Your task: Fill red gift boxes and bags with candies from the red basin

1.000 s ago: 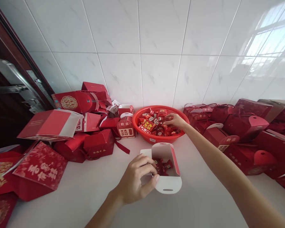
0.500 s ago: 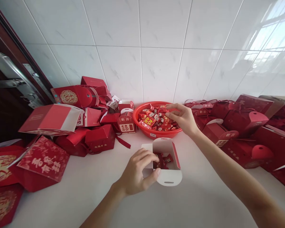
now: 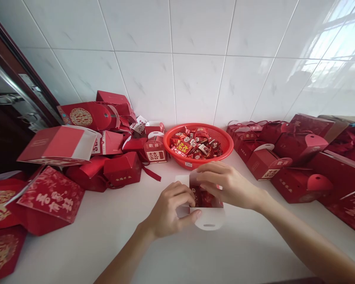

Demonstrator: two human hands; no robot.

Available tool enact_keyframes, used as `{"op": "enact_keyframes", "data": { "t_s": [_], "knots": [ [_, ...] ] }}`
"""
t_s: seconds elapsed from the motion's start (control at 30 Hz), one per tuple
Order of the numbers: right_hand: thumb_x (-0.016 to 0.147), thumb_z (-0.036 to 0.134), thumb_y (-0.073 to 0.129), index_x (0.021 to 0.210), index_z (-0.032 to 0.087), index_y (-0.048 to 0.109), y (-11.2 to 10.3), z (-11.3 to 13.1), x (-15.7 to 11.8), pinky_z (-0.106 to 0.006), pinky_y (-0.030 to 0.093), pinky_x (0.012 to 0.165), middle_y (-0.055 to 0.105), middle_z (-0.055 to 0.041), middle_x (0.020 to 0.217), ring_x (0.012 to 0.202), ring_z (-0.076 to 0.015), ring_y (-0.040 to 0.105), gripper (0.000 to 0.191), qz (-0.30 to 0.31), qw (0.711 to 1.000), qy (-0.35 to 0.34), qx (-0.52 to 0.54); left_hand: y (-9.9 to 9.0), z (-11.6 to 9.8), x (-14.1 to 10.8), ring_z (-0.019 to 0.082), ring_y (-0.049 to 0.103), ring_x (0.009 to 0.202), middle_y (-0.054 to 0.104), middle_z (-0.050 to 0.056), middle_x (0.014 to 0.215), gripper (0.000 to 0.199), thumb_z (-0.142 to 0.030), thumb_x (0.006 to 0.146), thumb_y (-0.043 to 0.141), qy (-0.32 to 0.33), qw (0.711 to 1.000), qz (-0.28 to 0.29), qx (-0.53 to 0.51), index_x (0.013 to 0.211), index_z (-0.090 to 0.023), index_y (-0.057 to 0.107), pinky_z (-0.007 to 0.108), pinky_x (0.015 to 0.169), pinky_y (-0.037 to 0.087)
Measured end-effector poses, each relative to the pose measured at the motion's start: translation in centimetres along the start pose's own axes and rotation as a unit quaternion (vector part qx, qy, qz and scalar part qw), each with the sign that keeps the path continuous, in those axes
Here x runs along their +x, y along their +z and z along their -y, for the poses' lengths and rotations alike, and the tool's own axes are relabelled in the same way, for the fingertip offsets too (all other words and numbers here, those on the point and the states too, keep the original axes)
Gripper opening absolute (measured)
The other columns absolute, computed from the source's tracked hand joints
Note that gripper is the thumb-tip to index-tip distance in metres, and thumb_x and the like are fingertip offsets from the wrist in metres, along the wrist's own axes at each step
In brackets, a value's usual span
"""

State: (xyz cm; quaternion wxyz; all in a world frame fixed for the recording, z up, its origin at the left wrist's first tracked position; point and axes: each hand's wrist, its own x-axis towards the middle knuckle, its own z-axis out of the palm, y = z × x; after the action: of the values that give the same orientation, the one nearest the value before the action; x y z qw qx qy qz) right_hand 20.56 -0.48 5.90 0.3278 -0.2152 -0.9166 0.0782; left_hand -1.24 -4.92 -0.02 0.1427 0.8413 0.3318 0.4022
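Note:
A small gift box (image 3: 210,217), white inside with red outer sides, stands with its flaps spread and red-wrapped candies (image 3: 205,198) inside. My left hand (image 3: 174,209) grips its left side, fingers curled over the edge and thumb by the front flap. Above the back of the box is my right hand (image 3: 229,185), its fingers bent but apart, close to the rear flap (image 3: 194,179); I see no candy in them. Just behind stands a red plastic basket (image 3: 189,161) holding many wrapped candies (image 3: 192,142).
Red gift boxes (image 3: 121,169) are piled on the left of the white table (image 3: 171,252). More boxes (image 3: 301,187) crowd the right side. A tiled wall (image 3: 198,86) rises behind, and a dark door with a metal handle (image 3: 6,98) is at far left.
My right hand has come from the candy basket toward me, down over the gift box. More candies show in the box. My left hand keeps its hold.

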Motion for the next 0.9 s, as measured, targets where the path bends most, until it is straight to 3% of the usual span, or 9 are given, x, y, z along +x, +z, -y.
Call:
{"op": "enact_keyframes", "data": {
  "t_s": [0.13, 0.33, 0.53, 0.7, 0.9],
  "knots": [
    [0.097, 0.021, 0.057, 0.116, 0.027, 0.070, -1.0, 0.1, -1.9, -0.039, 0.058, 0.087, 0.070, -0.0085, 0.113, 0.104, -0.0235, 0.067, 0.024, -0.023, 0.999, 0.047, 0.008, 0.0, -0.1, -0.1, 0.017, 0.059, 0.077, 0.069, 0.001, 0.081, 0.012, -0.024, 0.083, 0.071, 0.001, 1.000, 0.007, 0.008, 0.075, -0.021, 0.064, 0.032, 0.076, 0.049],
    [0.094, 0.036, 0.064, 0.103, 0.027, 0.074, -0.4, -0.4, -5.3, -0.038, 0.058, 0.090, 0.069, -0.0084, 0.120, 0.107, -0.0253, 0.068, 0.016, -0.096, 0.977, 0.183, 0.058, 0.3, -0.2, -0.2, 0.021, 0.063, 0.092, 0.069, 0.006, 0.098, 0.005, -0.026, 0.085, 0.068, 0.001, 0.999, -0.012, 0.035, 0.087, -0.021, 0.068, 0.036, 0.085, 0.052],
    [0.099, 0.039, 0.055, 0.104, 0.026, 0.071, 1.9, -1.3, -6.3, -0.036, 0.056, 0.088, 0.072, -0.0086, 0.110, 0.110, -0.0248, 0.067, 0.022, -0.173, 0.951, 0.230, 0.109, 1.0, 0.0, -0.3, 0.031, 0.054, 0.124, 0.056, 0.013, 0.134, 0.031, -0.030, 0.084, 0.068, -0.039, 0.989, -0.095, 0.106, 0.114, -0.024, 0.065, 0.049, 0.101, 0.050],
    [0.103, 0.040, 0.048, 0.119, 0.027, 0.069, 3.5, -1.5, -6.5, -0.040, 0.053, 0.098, 0.067, -0.0101, 0.122, 0.120, -0.0254, 0.062, 0.029, -0.153, 0.956, 0.229, 0.098, 1.2, 0.4, -0.3, 0.031, 0.057, 0.126, 0.056, 0.014, 0.137, 0.044, -0.028, 0.086, 0.067, -0.057, 0.988, -0.117, 0.089, 0.128, -0.024, 0.054, 0.046, 0.100, 0.053],
    [0.101, 0.038, 0.051, 0.136, 0.029, 0.060, 4.2, -1.1, -6.5, -0.043, 0.049, 0.108, 0.057, -0.0109, 0.138, 0.130, -0.0255, 0.055, 0.037, -0.104, 0.966, 0.216, 0.098, 1.4, 0.2, -0.6, 0.026, 0.057, 0.132, 0.056, 0.012, 0.145, 0.040, -0.020, 0.092, 0.060, 0.005, 0.996, -0.084, 0.031, 0.131, -0.025, 0.053, 0.041, 0.107, 0.051]
  ]
}}
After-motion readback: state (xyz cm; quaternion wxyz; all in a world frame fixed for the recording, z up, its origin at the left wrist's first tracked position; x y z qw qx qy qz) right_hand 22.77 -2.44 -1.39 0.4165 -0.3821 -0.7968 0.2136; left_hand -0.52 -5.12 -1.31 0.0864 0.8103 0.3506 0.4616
